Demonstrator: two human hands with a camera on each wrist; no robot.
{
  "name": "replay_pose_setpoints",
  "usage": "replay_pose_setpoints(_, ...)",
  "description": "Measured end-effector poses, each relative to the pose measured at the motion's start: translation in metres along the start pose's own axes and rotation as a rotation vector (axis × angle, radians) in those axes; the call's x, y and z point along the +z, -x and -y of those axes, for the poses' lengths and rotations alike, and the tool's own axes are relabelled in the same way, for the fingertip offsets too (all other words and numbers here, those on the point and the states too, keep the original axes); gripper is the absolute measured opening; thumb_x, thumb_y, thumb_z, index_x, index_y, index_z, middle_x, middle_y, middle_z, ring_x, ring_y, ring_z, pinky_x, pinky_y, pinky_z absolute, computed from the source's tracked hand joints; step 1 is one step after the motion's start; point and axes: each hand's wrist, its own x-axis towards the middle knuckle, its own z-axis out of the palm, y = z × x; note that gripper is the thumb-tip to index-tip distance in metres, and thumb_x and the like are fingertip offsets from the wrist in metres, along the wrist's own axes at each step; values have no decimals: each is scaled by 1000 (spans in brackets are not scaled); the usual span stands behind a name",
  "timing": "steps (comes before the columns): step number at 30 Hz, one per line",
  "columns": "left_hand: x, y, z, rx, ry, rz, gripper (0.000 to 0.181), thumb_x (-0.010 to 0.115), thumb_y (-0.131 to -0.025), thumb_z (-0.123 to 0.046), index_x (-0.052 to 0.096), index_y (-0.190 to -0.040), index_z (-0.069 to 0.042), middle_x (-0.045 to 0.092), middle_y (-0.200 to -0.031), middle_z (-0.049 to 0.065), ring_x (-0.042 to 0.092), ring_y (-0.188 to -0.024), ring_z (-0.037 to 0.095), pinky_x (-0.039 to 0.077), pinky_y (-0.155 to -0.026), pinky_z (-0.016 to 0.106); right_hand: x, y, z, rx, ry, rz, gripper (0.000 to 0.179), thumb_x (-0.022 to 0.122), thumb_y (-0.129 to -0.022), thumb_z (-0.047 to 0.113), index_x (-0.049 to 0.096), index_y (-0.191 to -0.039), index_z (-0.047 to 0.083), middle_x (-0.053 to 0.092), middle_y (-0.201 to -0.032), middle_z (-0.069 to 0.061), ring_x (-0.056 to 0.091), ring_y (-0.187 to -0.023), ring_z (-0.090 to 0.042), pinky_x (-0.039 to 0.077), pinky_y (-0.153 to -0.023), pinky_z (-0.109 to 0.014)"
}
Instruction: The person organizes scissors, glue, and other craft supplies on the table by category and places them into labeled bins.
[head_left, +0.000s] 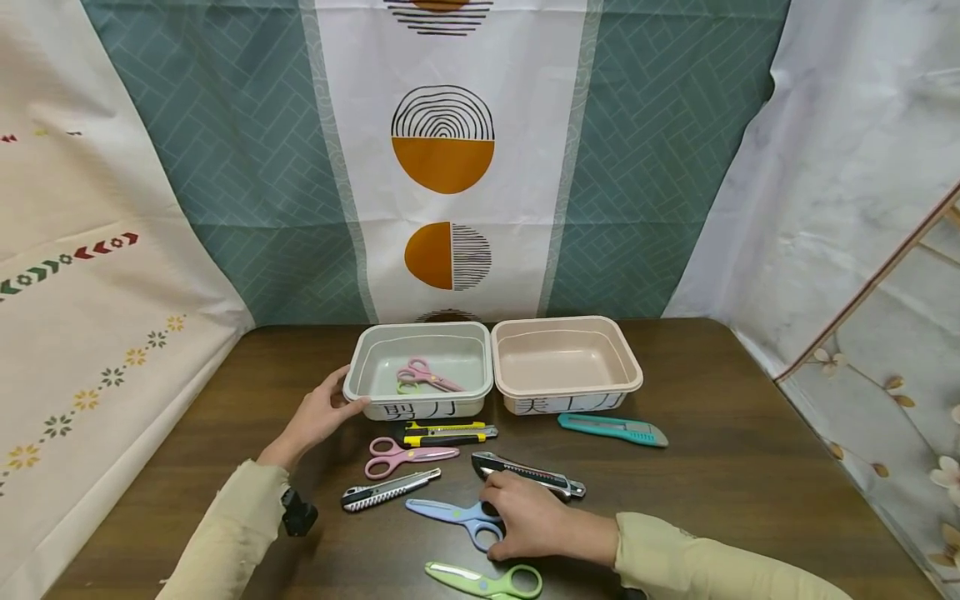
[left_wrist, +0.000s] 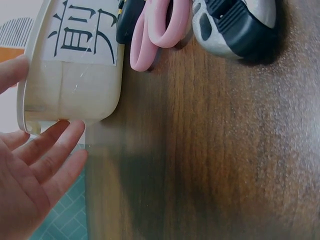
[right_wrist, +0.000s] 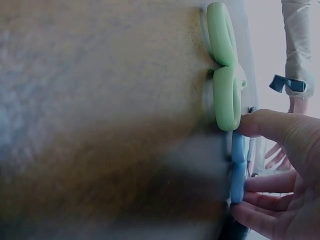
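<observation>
My left hand point(head_left: 321, 417) grips the near left corner of a grey-green plastic box point(head_left: 420, 407), thumb on the rim and fingers against its side. Inside that box lie pink scissors point(head_left: 431, 377) and a partly hidden green handle. My right hand point(head_left: 528, 517) pinches the handles of blue scissors point(head_left: 450, 512) lying on the table; in the right wrist view, thumb and fingers are on opposite sides of the blue handles point(right_wrist: 238, 175). Just beyond this hand is a black-and-silver utility knife point(head_left: 528, 475). Green scissors point(head_left: 480, 581) lie nearer the table's front.
Right of the grey-green box stands a beige box point(head_left: 567, 394); both carry labels with black characters. Also on the table point(head_left: 697, 483) are a yellow-black utility knife point(head_left: 446, 433), pink scissors point(head_left: 408, 456), a silver-black utility knife point(head_left: 392, 489) and a teal utility knife point(head_left: 613, 429).
</observation>
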Motion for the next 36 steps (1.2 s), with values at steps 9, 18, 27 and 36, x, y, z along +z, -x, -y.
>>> replay_pose_setpoints(9,0,0,3,-17,-13,7,70,64,-84,-32,30,-138,-1,50,-124,24,59,-97,33,44,-82,47,-8,2,-4,-37,5,36,47,78,-53,36,63,-91,12,51,-87,6,49,-79,-6,41,-67,-17)
replay_pose_setpoints(18,-1,0,0,-21,-22,8,70,64,-84,-32,30,-138,-1,50,-124,24,59,-97,33,44,-82,47,-19,2,-7,-93,41,-3,47,79,-54,34,63,-92,11,51,-87,4,48,-79,-6,42,-66,-18)
replay_pose_setpoints(27,1,-2,1,-20,-23,4,70,64,-84,-32,31,-138,-2,51,-123,23,59,-96,31,44,-83,48,-30,-1,-13,-104,49,-14,49,80,-54,34,63,-92,10,50,-85,5,46,-76,-5,41,-62,-17)
replay_pose_setpoints(36,0,-3,2,-24,-18,4,71,64,-84,-33,30,-138,-1,52,-122,23,60,-94,29,44,-81,45,-34,-3,-15,-106,50,11,51,80,-54,36,63,-95,10,50,-87,6,46,-78,-5,41,-62,-16)
